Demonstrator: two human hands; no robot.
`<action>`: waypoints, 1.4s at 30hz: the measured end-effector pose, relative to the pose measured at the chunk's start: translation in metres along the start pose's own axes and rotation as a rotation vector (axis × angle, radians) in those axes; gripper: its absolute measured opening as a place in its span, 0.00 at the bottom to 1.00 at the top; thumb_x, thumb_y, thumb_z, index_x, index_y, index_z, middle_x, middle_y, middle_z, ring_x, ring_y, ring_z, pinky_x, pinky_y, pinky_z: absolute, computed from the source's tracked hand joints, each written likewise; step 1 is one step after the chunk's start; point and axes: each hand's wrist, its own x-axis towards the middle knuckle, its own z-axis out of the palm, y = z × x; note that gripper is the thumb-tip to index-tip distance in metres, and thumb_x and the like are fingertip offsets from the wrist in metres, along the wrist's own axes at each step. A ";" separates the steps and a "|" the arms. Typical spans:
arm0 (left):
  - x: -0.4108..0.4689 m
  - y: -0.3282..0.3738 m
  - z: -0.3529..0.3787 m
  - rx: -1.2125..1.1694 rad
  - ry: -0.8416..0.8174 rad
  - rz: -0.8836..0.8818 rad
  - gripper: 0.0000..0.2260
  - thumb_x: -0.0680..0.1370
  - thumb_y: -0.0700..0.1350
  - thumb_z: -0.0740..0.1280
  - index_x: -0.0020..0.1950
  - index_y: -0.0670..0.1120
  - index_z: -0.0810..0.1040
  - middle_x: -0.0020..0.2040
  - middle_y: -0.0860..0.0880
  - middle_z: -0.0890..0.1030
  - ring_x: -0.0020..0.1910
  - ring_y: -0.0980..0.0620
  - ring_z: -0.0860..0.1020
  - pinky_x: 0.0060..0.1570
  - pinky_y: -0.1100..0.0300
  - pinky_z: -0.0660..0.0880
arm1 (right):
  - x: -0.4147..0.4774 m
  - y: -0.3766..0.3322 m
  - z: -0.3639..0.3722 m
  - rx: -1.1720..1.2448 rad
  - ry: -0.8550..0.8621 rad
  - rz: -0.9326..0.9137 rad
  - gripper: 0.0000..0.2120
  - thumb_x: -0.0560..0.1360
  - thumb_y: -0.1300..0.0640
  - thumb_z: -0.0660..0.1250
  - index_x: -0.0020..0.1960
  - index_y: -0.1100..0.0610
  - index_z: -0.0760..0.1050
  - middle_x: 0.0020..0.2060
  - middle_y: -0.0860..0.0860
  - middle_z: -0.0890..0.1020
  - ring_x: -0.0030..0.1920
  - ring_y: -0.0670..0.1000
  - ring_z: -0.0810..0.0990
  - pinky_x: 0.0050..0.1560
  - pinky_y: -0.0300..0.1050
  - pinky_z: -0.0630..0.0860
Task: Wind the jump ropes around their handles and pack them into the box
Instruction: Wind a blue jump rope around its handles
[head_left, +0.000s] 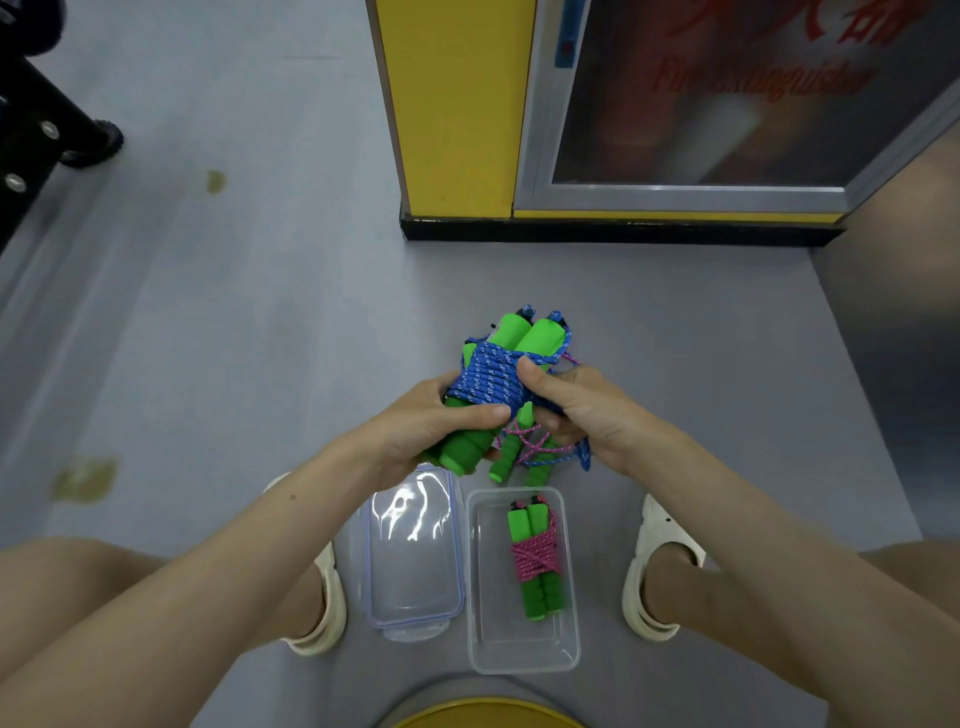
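A blue jump rope (493, 382) is wound around a pair of green foam handles (524, 335) held above the floor. My left hand (431, 426) grips the lower ends of those handles. My right hand (576, 410) pinches the blue rope at the coil, thumb on top. Below the hands lies a loose pink rope with green handles (519, 449) on the floor. A clear plastic box (522, 652) between my feet holds one bundle of green handles wound with pink rope (535, 558).
The box's clear lid (415, 551) lies to the left of the box. My feet in pale sandals (654, 571) flank both. A yellow pillar (452, 104) and a fire-extinguisher cabinet (717, 104) stand ahead; black equipment (47, 119) is far left.
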 end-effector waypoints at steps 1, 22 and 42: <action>0.001 0.000 -0.001 0.005 0.056 0.019 0.20 0.68 0.42 0.75 0.59 0.47 0.75 0.50 0.45 0.83 0.39 0.49 0.83 0.34 0.59 0.78 | 0.001 0.001 0.002 -0.001 0.008 -0.001 0.23 0.76 0.43 0.62 0.28 0.56 0.68 0.18 0.48 0.68 0.20 0.45 0.57 0.21 0.35 0.55; 0.005 -0.011 0.014 1.057 0.597 0.216 0.37 0.68 0.57 0.74 0.72 0.58 0.60 0.55 0.50 0.81 0.53 0.43 0.79 0.41 0.59 0.66 | 0.014 0.020 0.016 -0.474 0.265 -0.107 0.15 0.76 0.54 0.67 0.36 0.63 0.82 0.18 0.48 0.70 0.21 0.45 0.65 0.23 0.33 0.62; 0.019 -0.010 0.003 0.680 0.378 0.277 0.38 0.63 0.52 0.79 0.69 0.58 0.64 0.55 0.57 0.78 0.53 0.51 0.78 0.55 0.52 0.75 | 0.008 0.008 0.016 -0.642 0.552 -0.487 0.02 0.71 0.59 0.72 0.42 0.57 0.80 0.34 0.48 0.79 0.33 0.43 0.74 0.39 0.32 0.68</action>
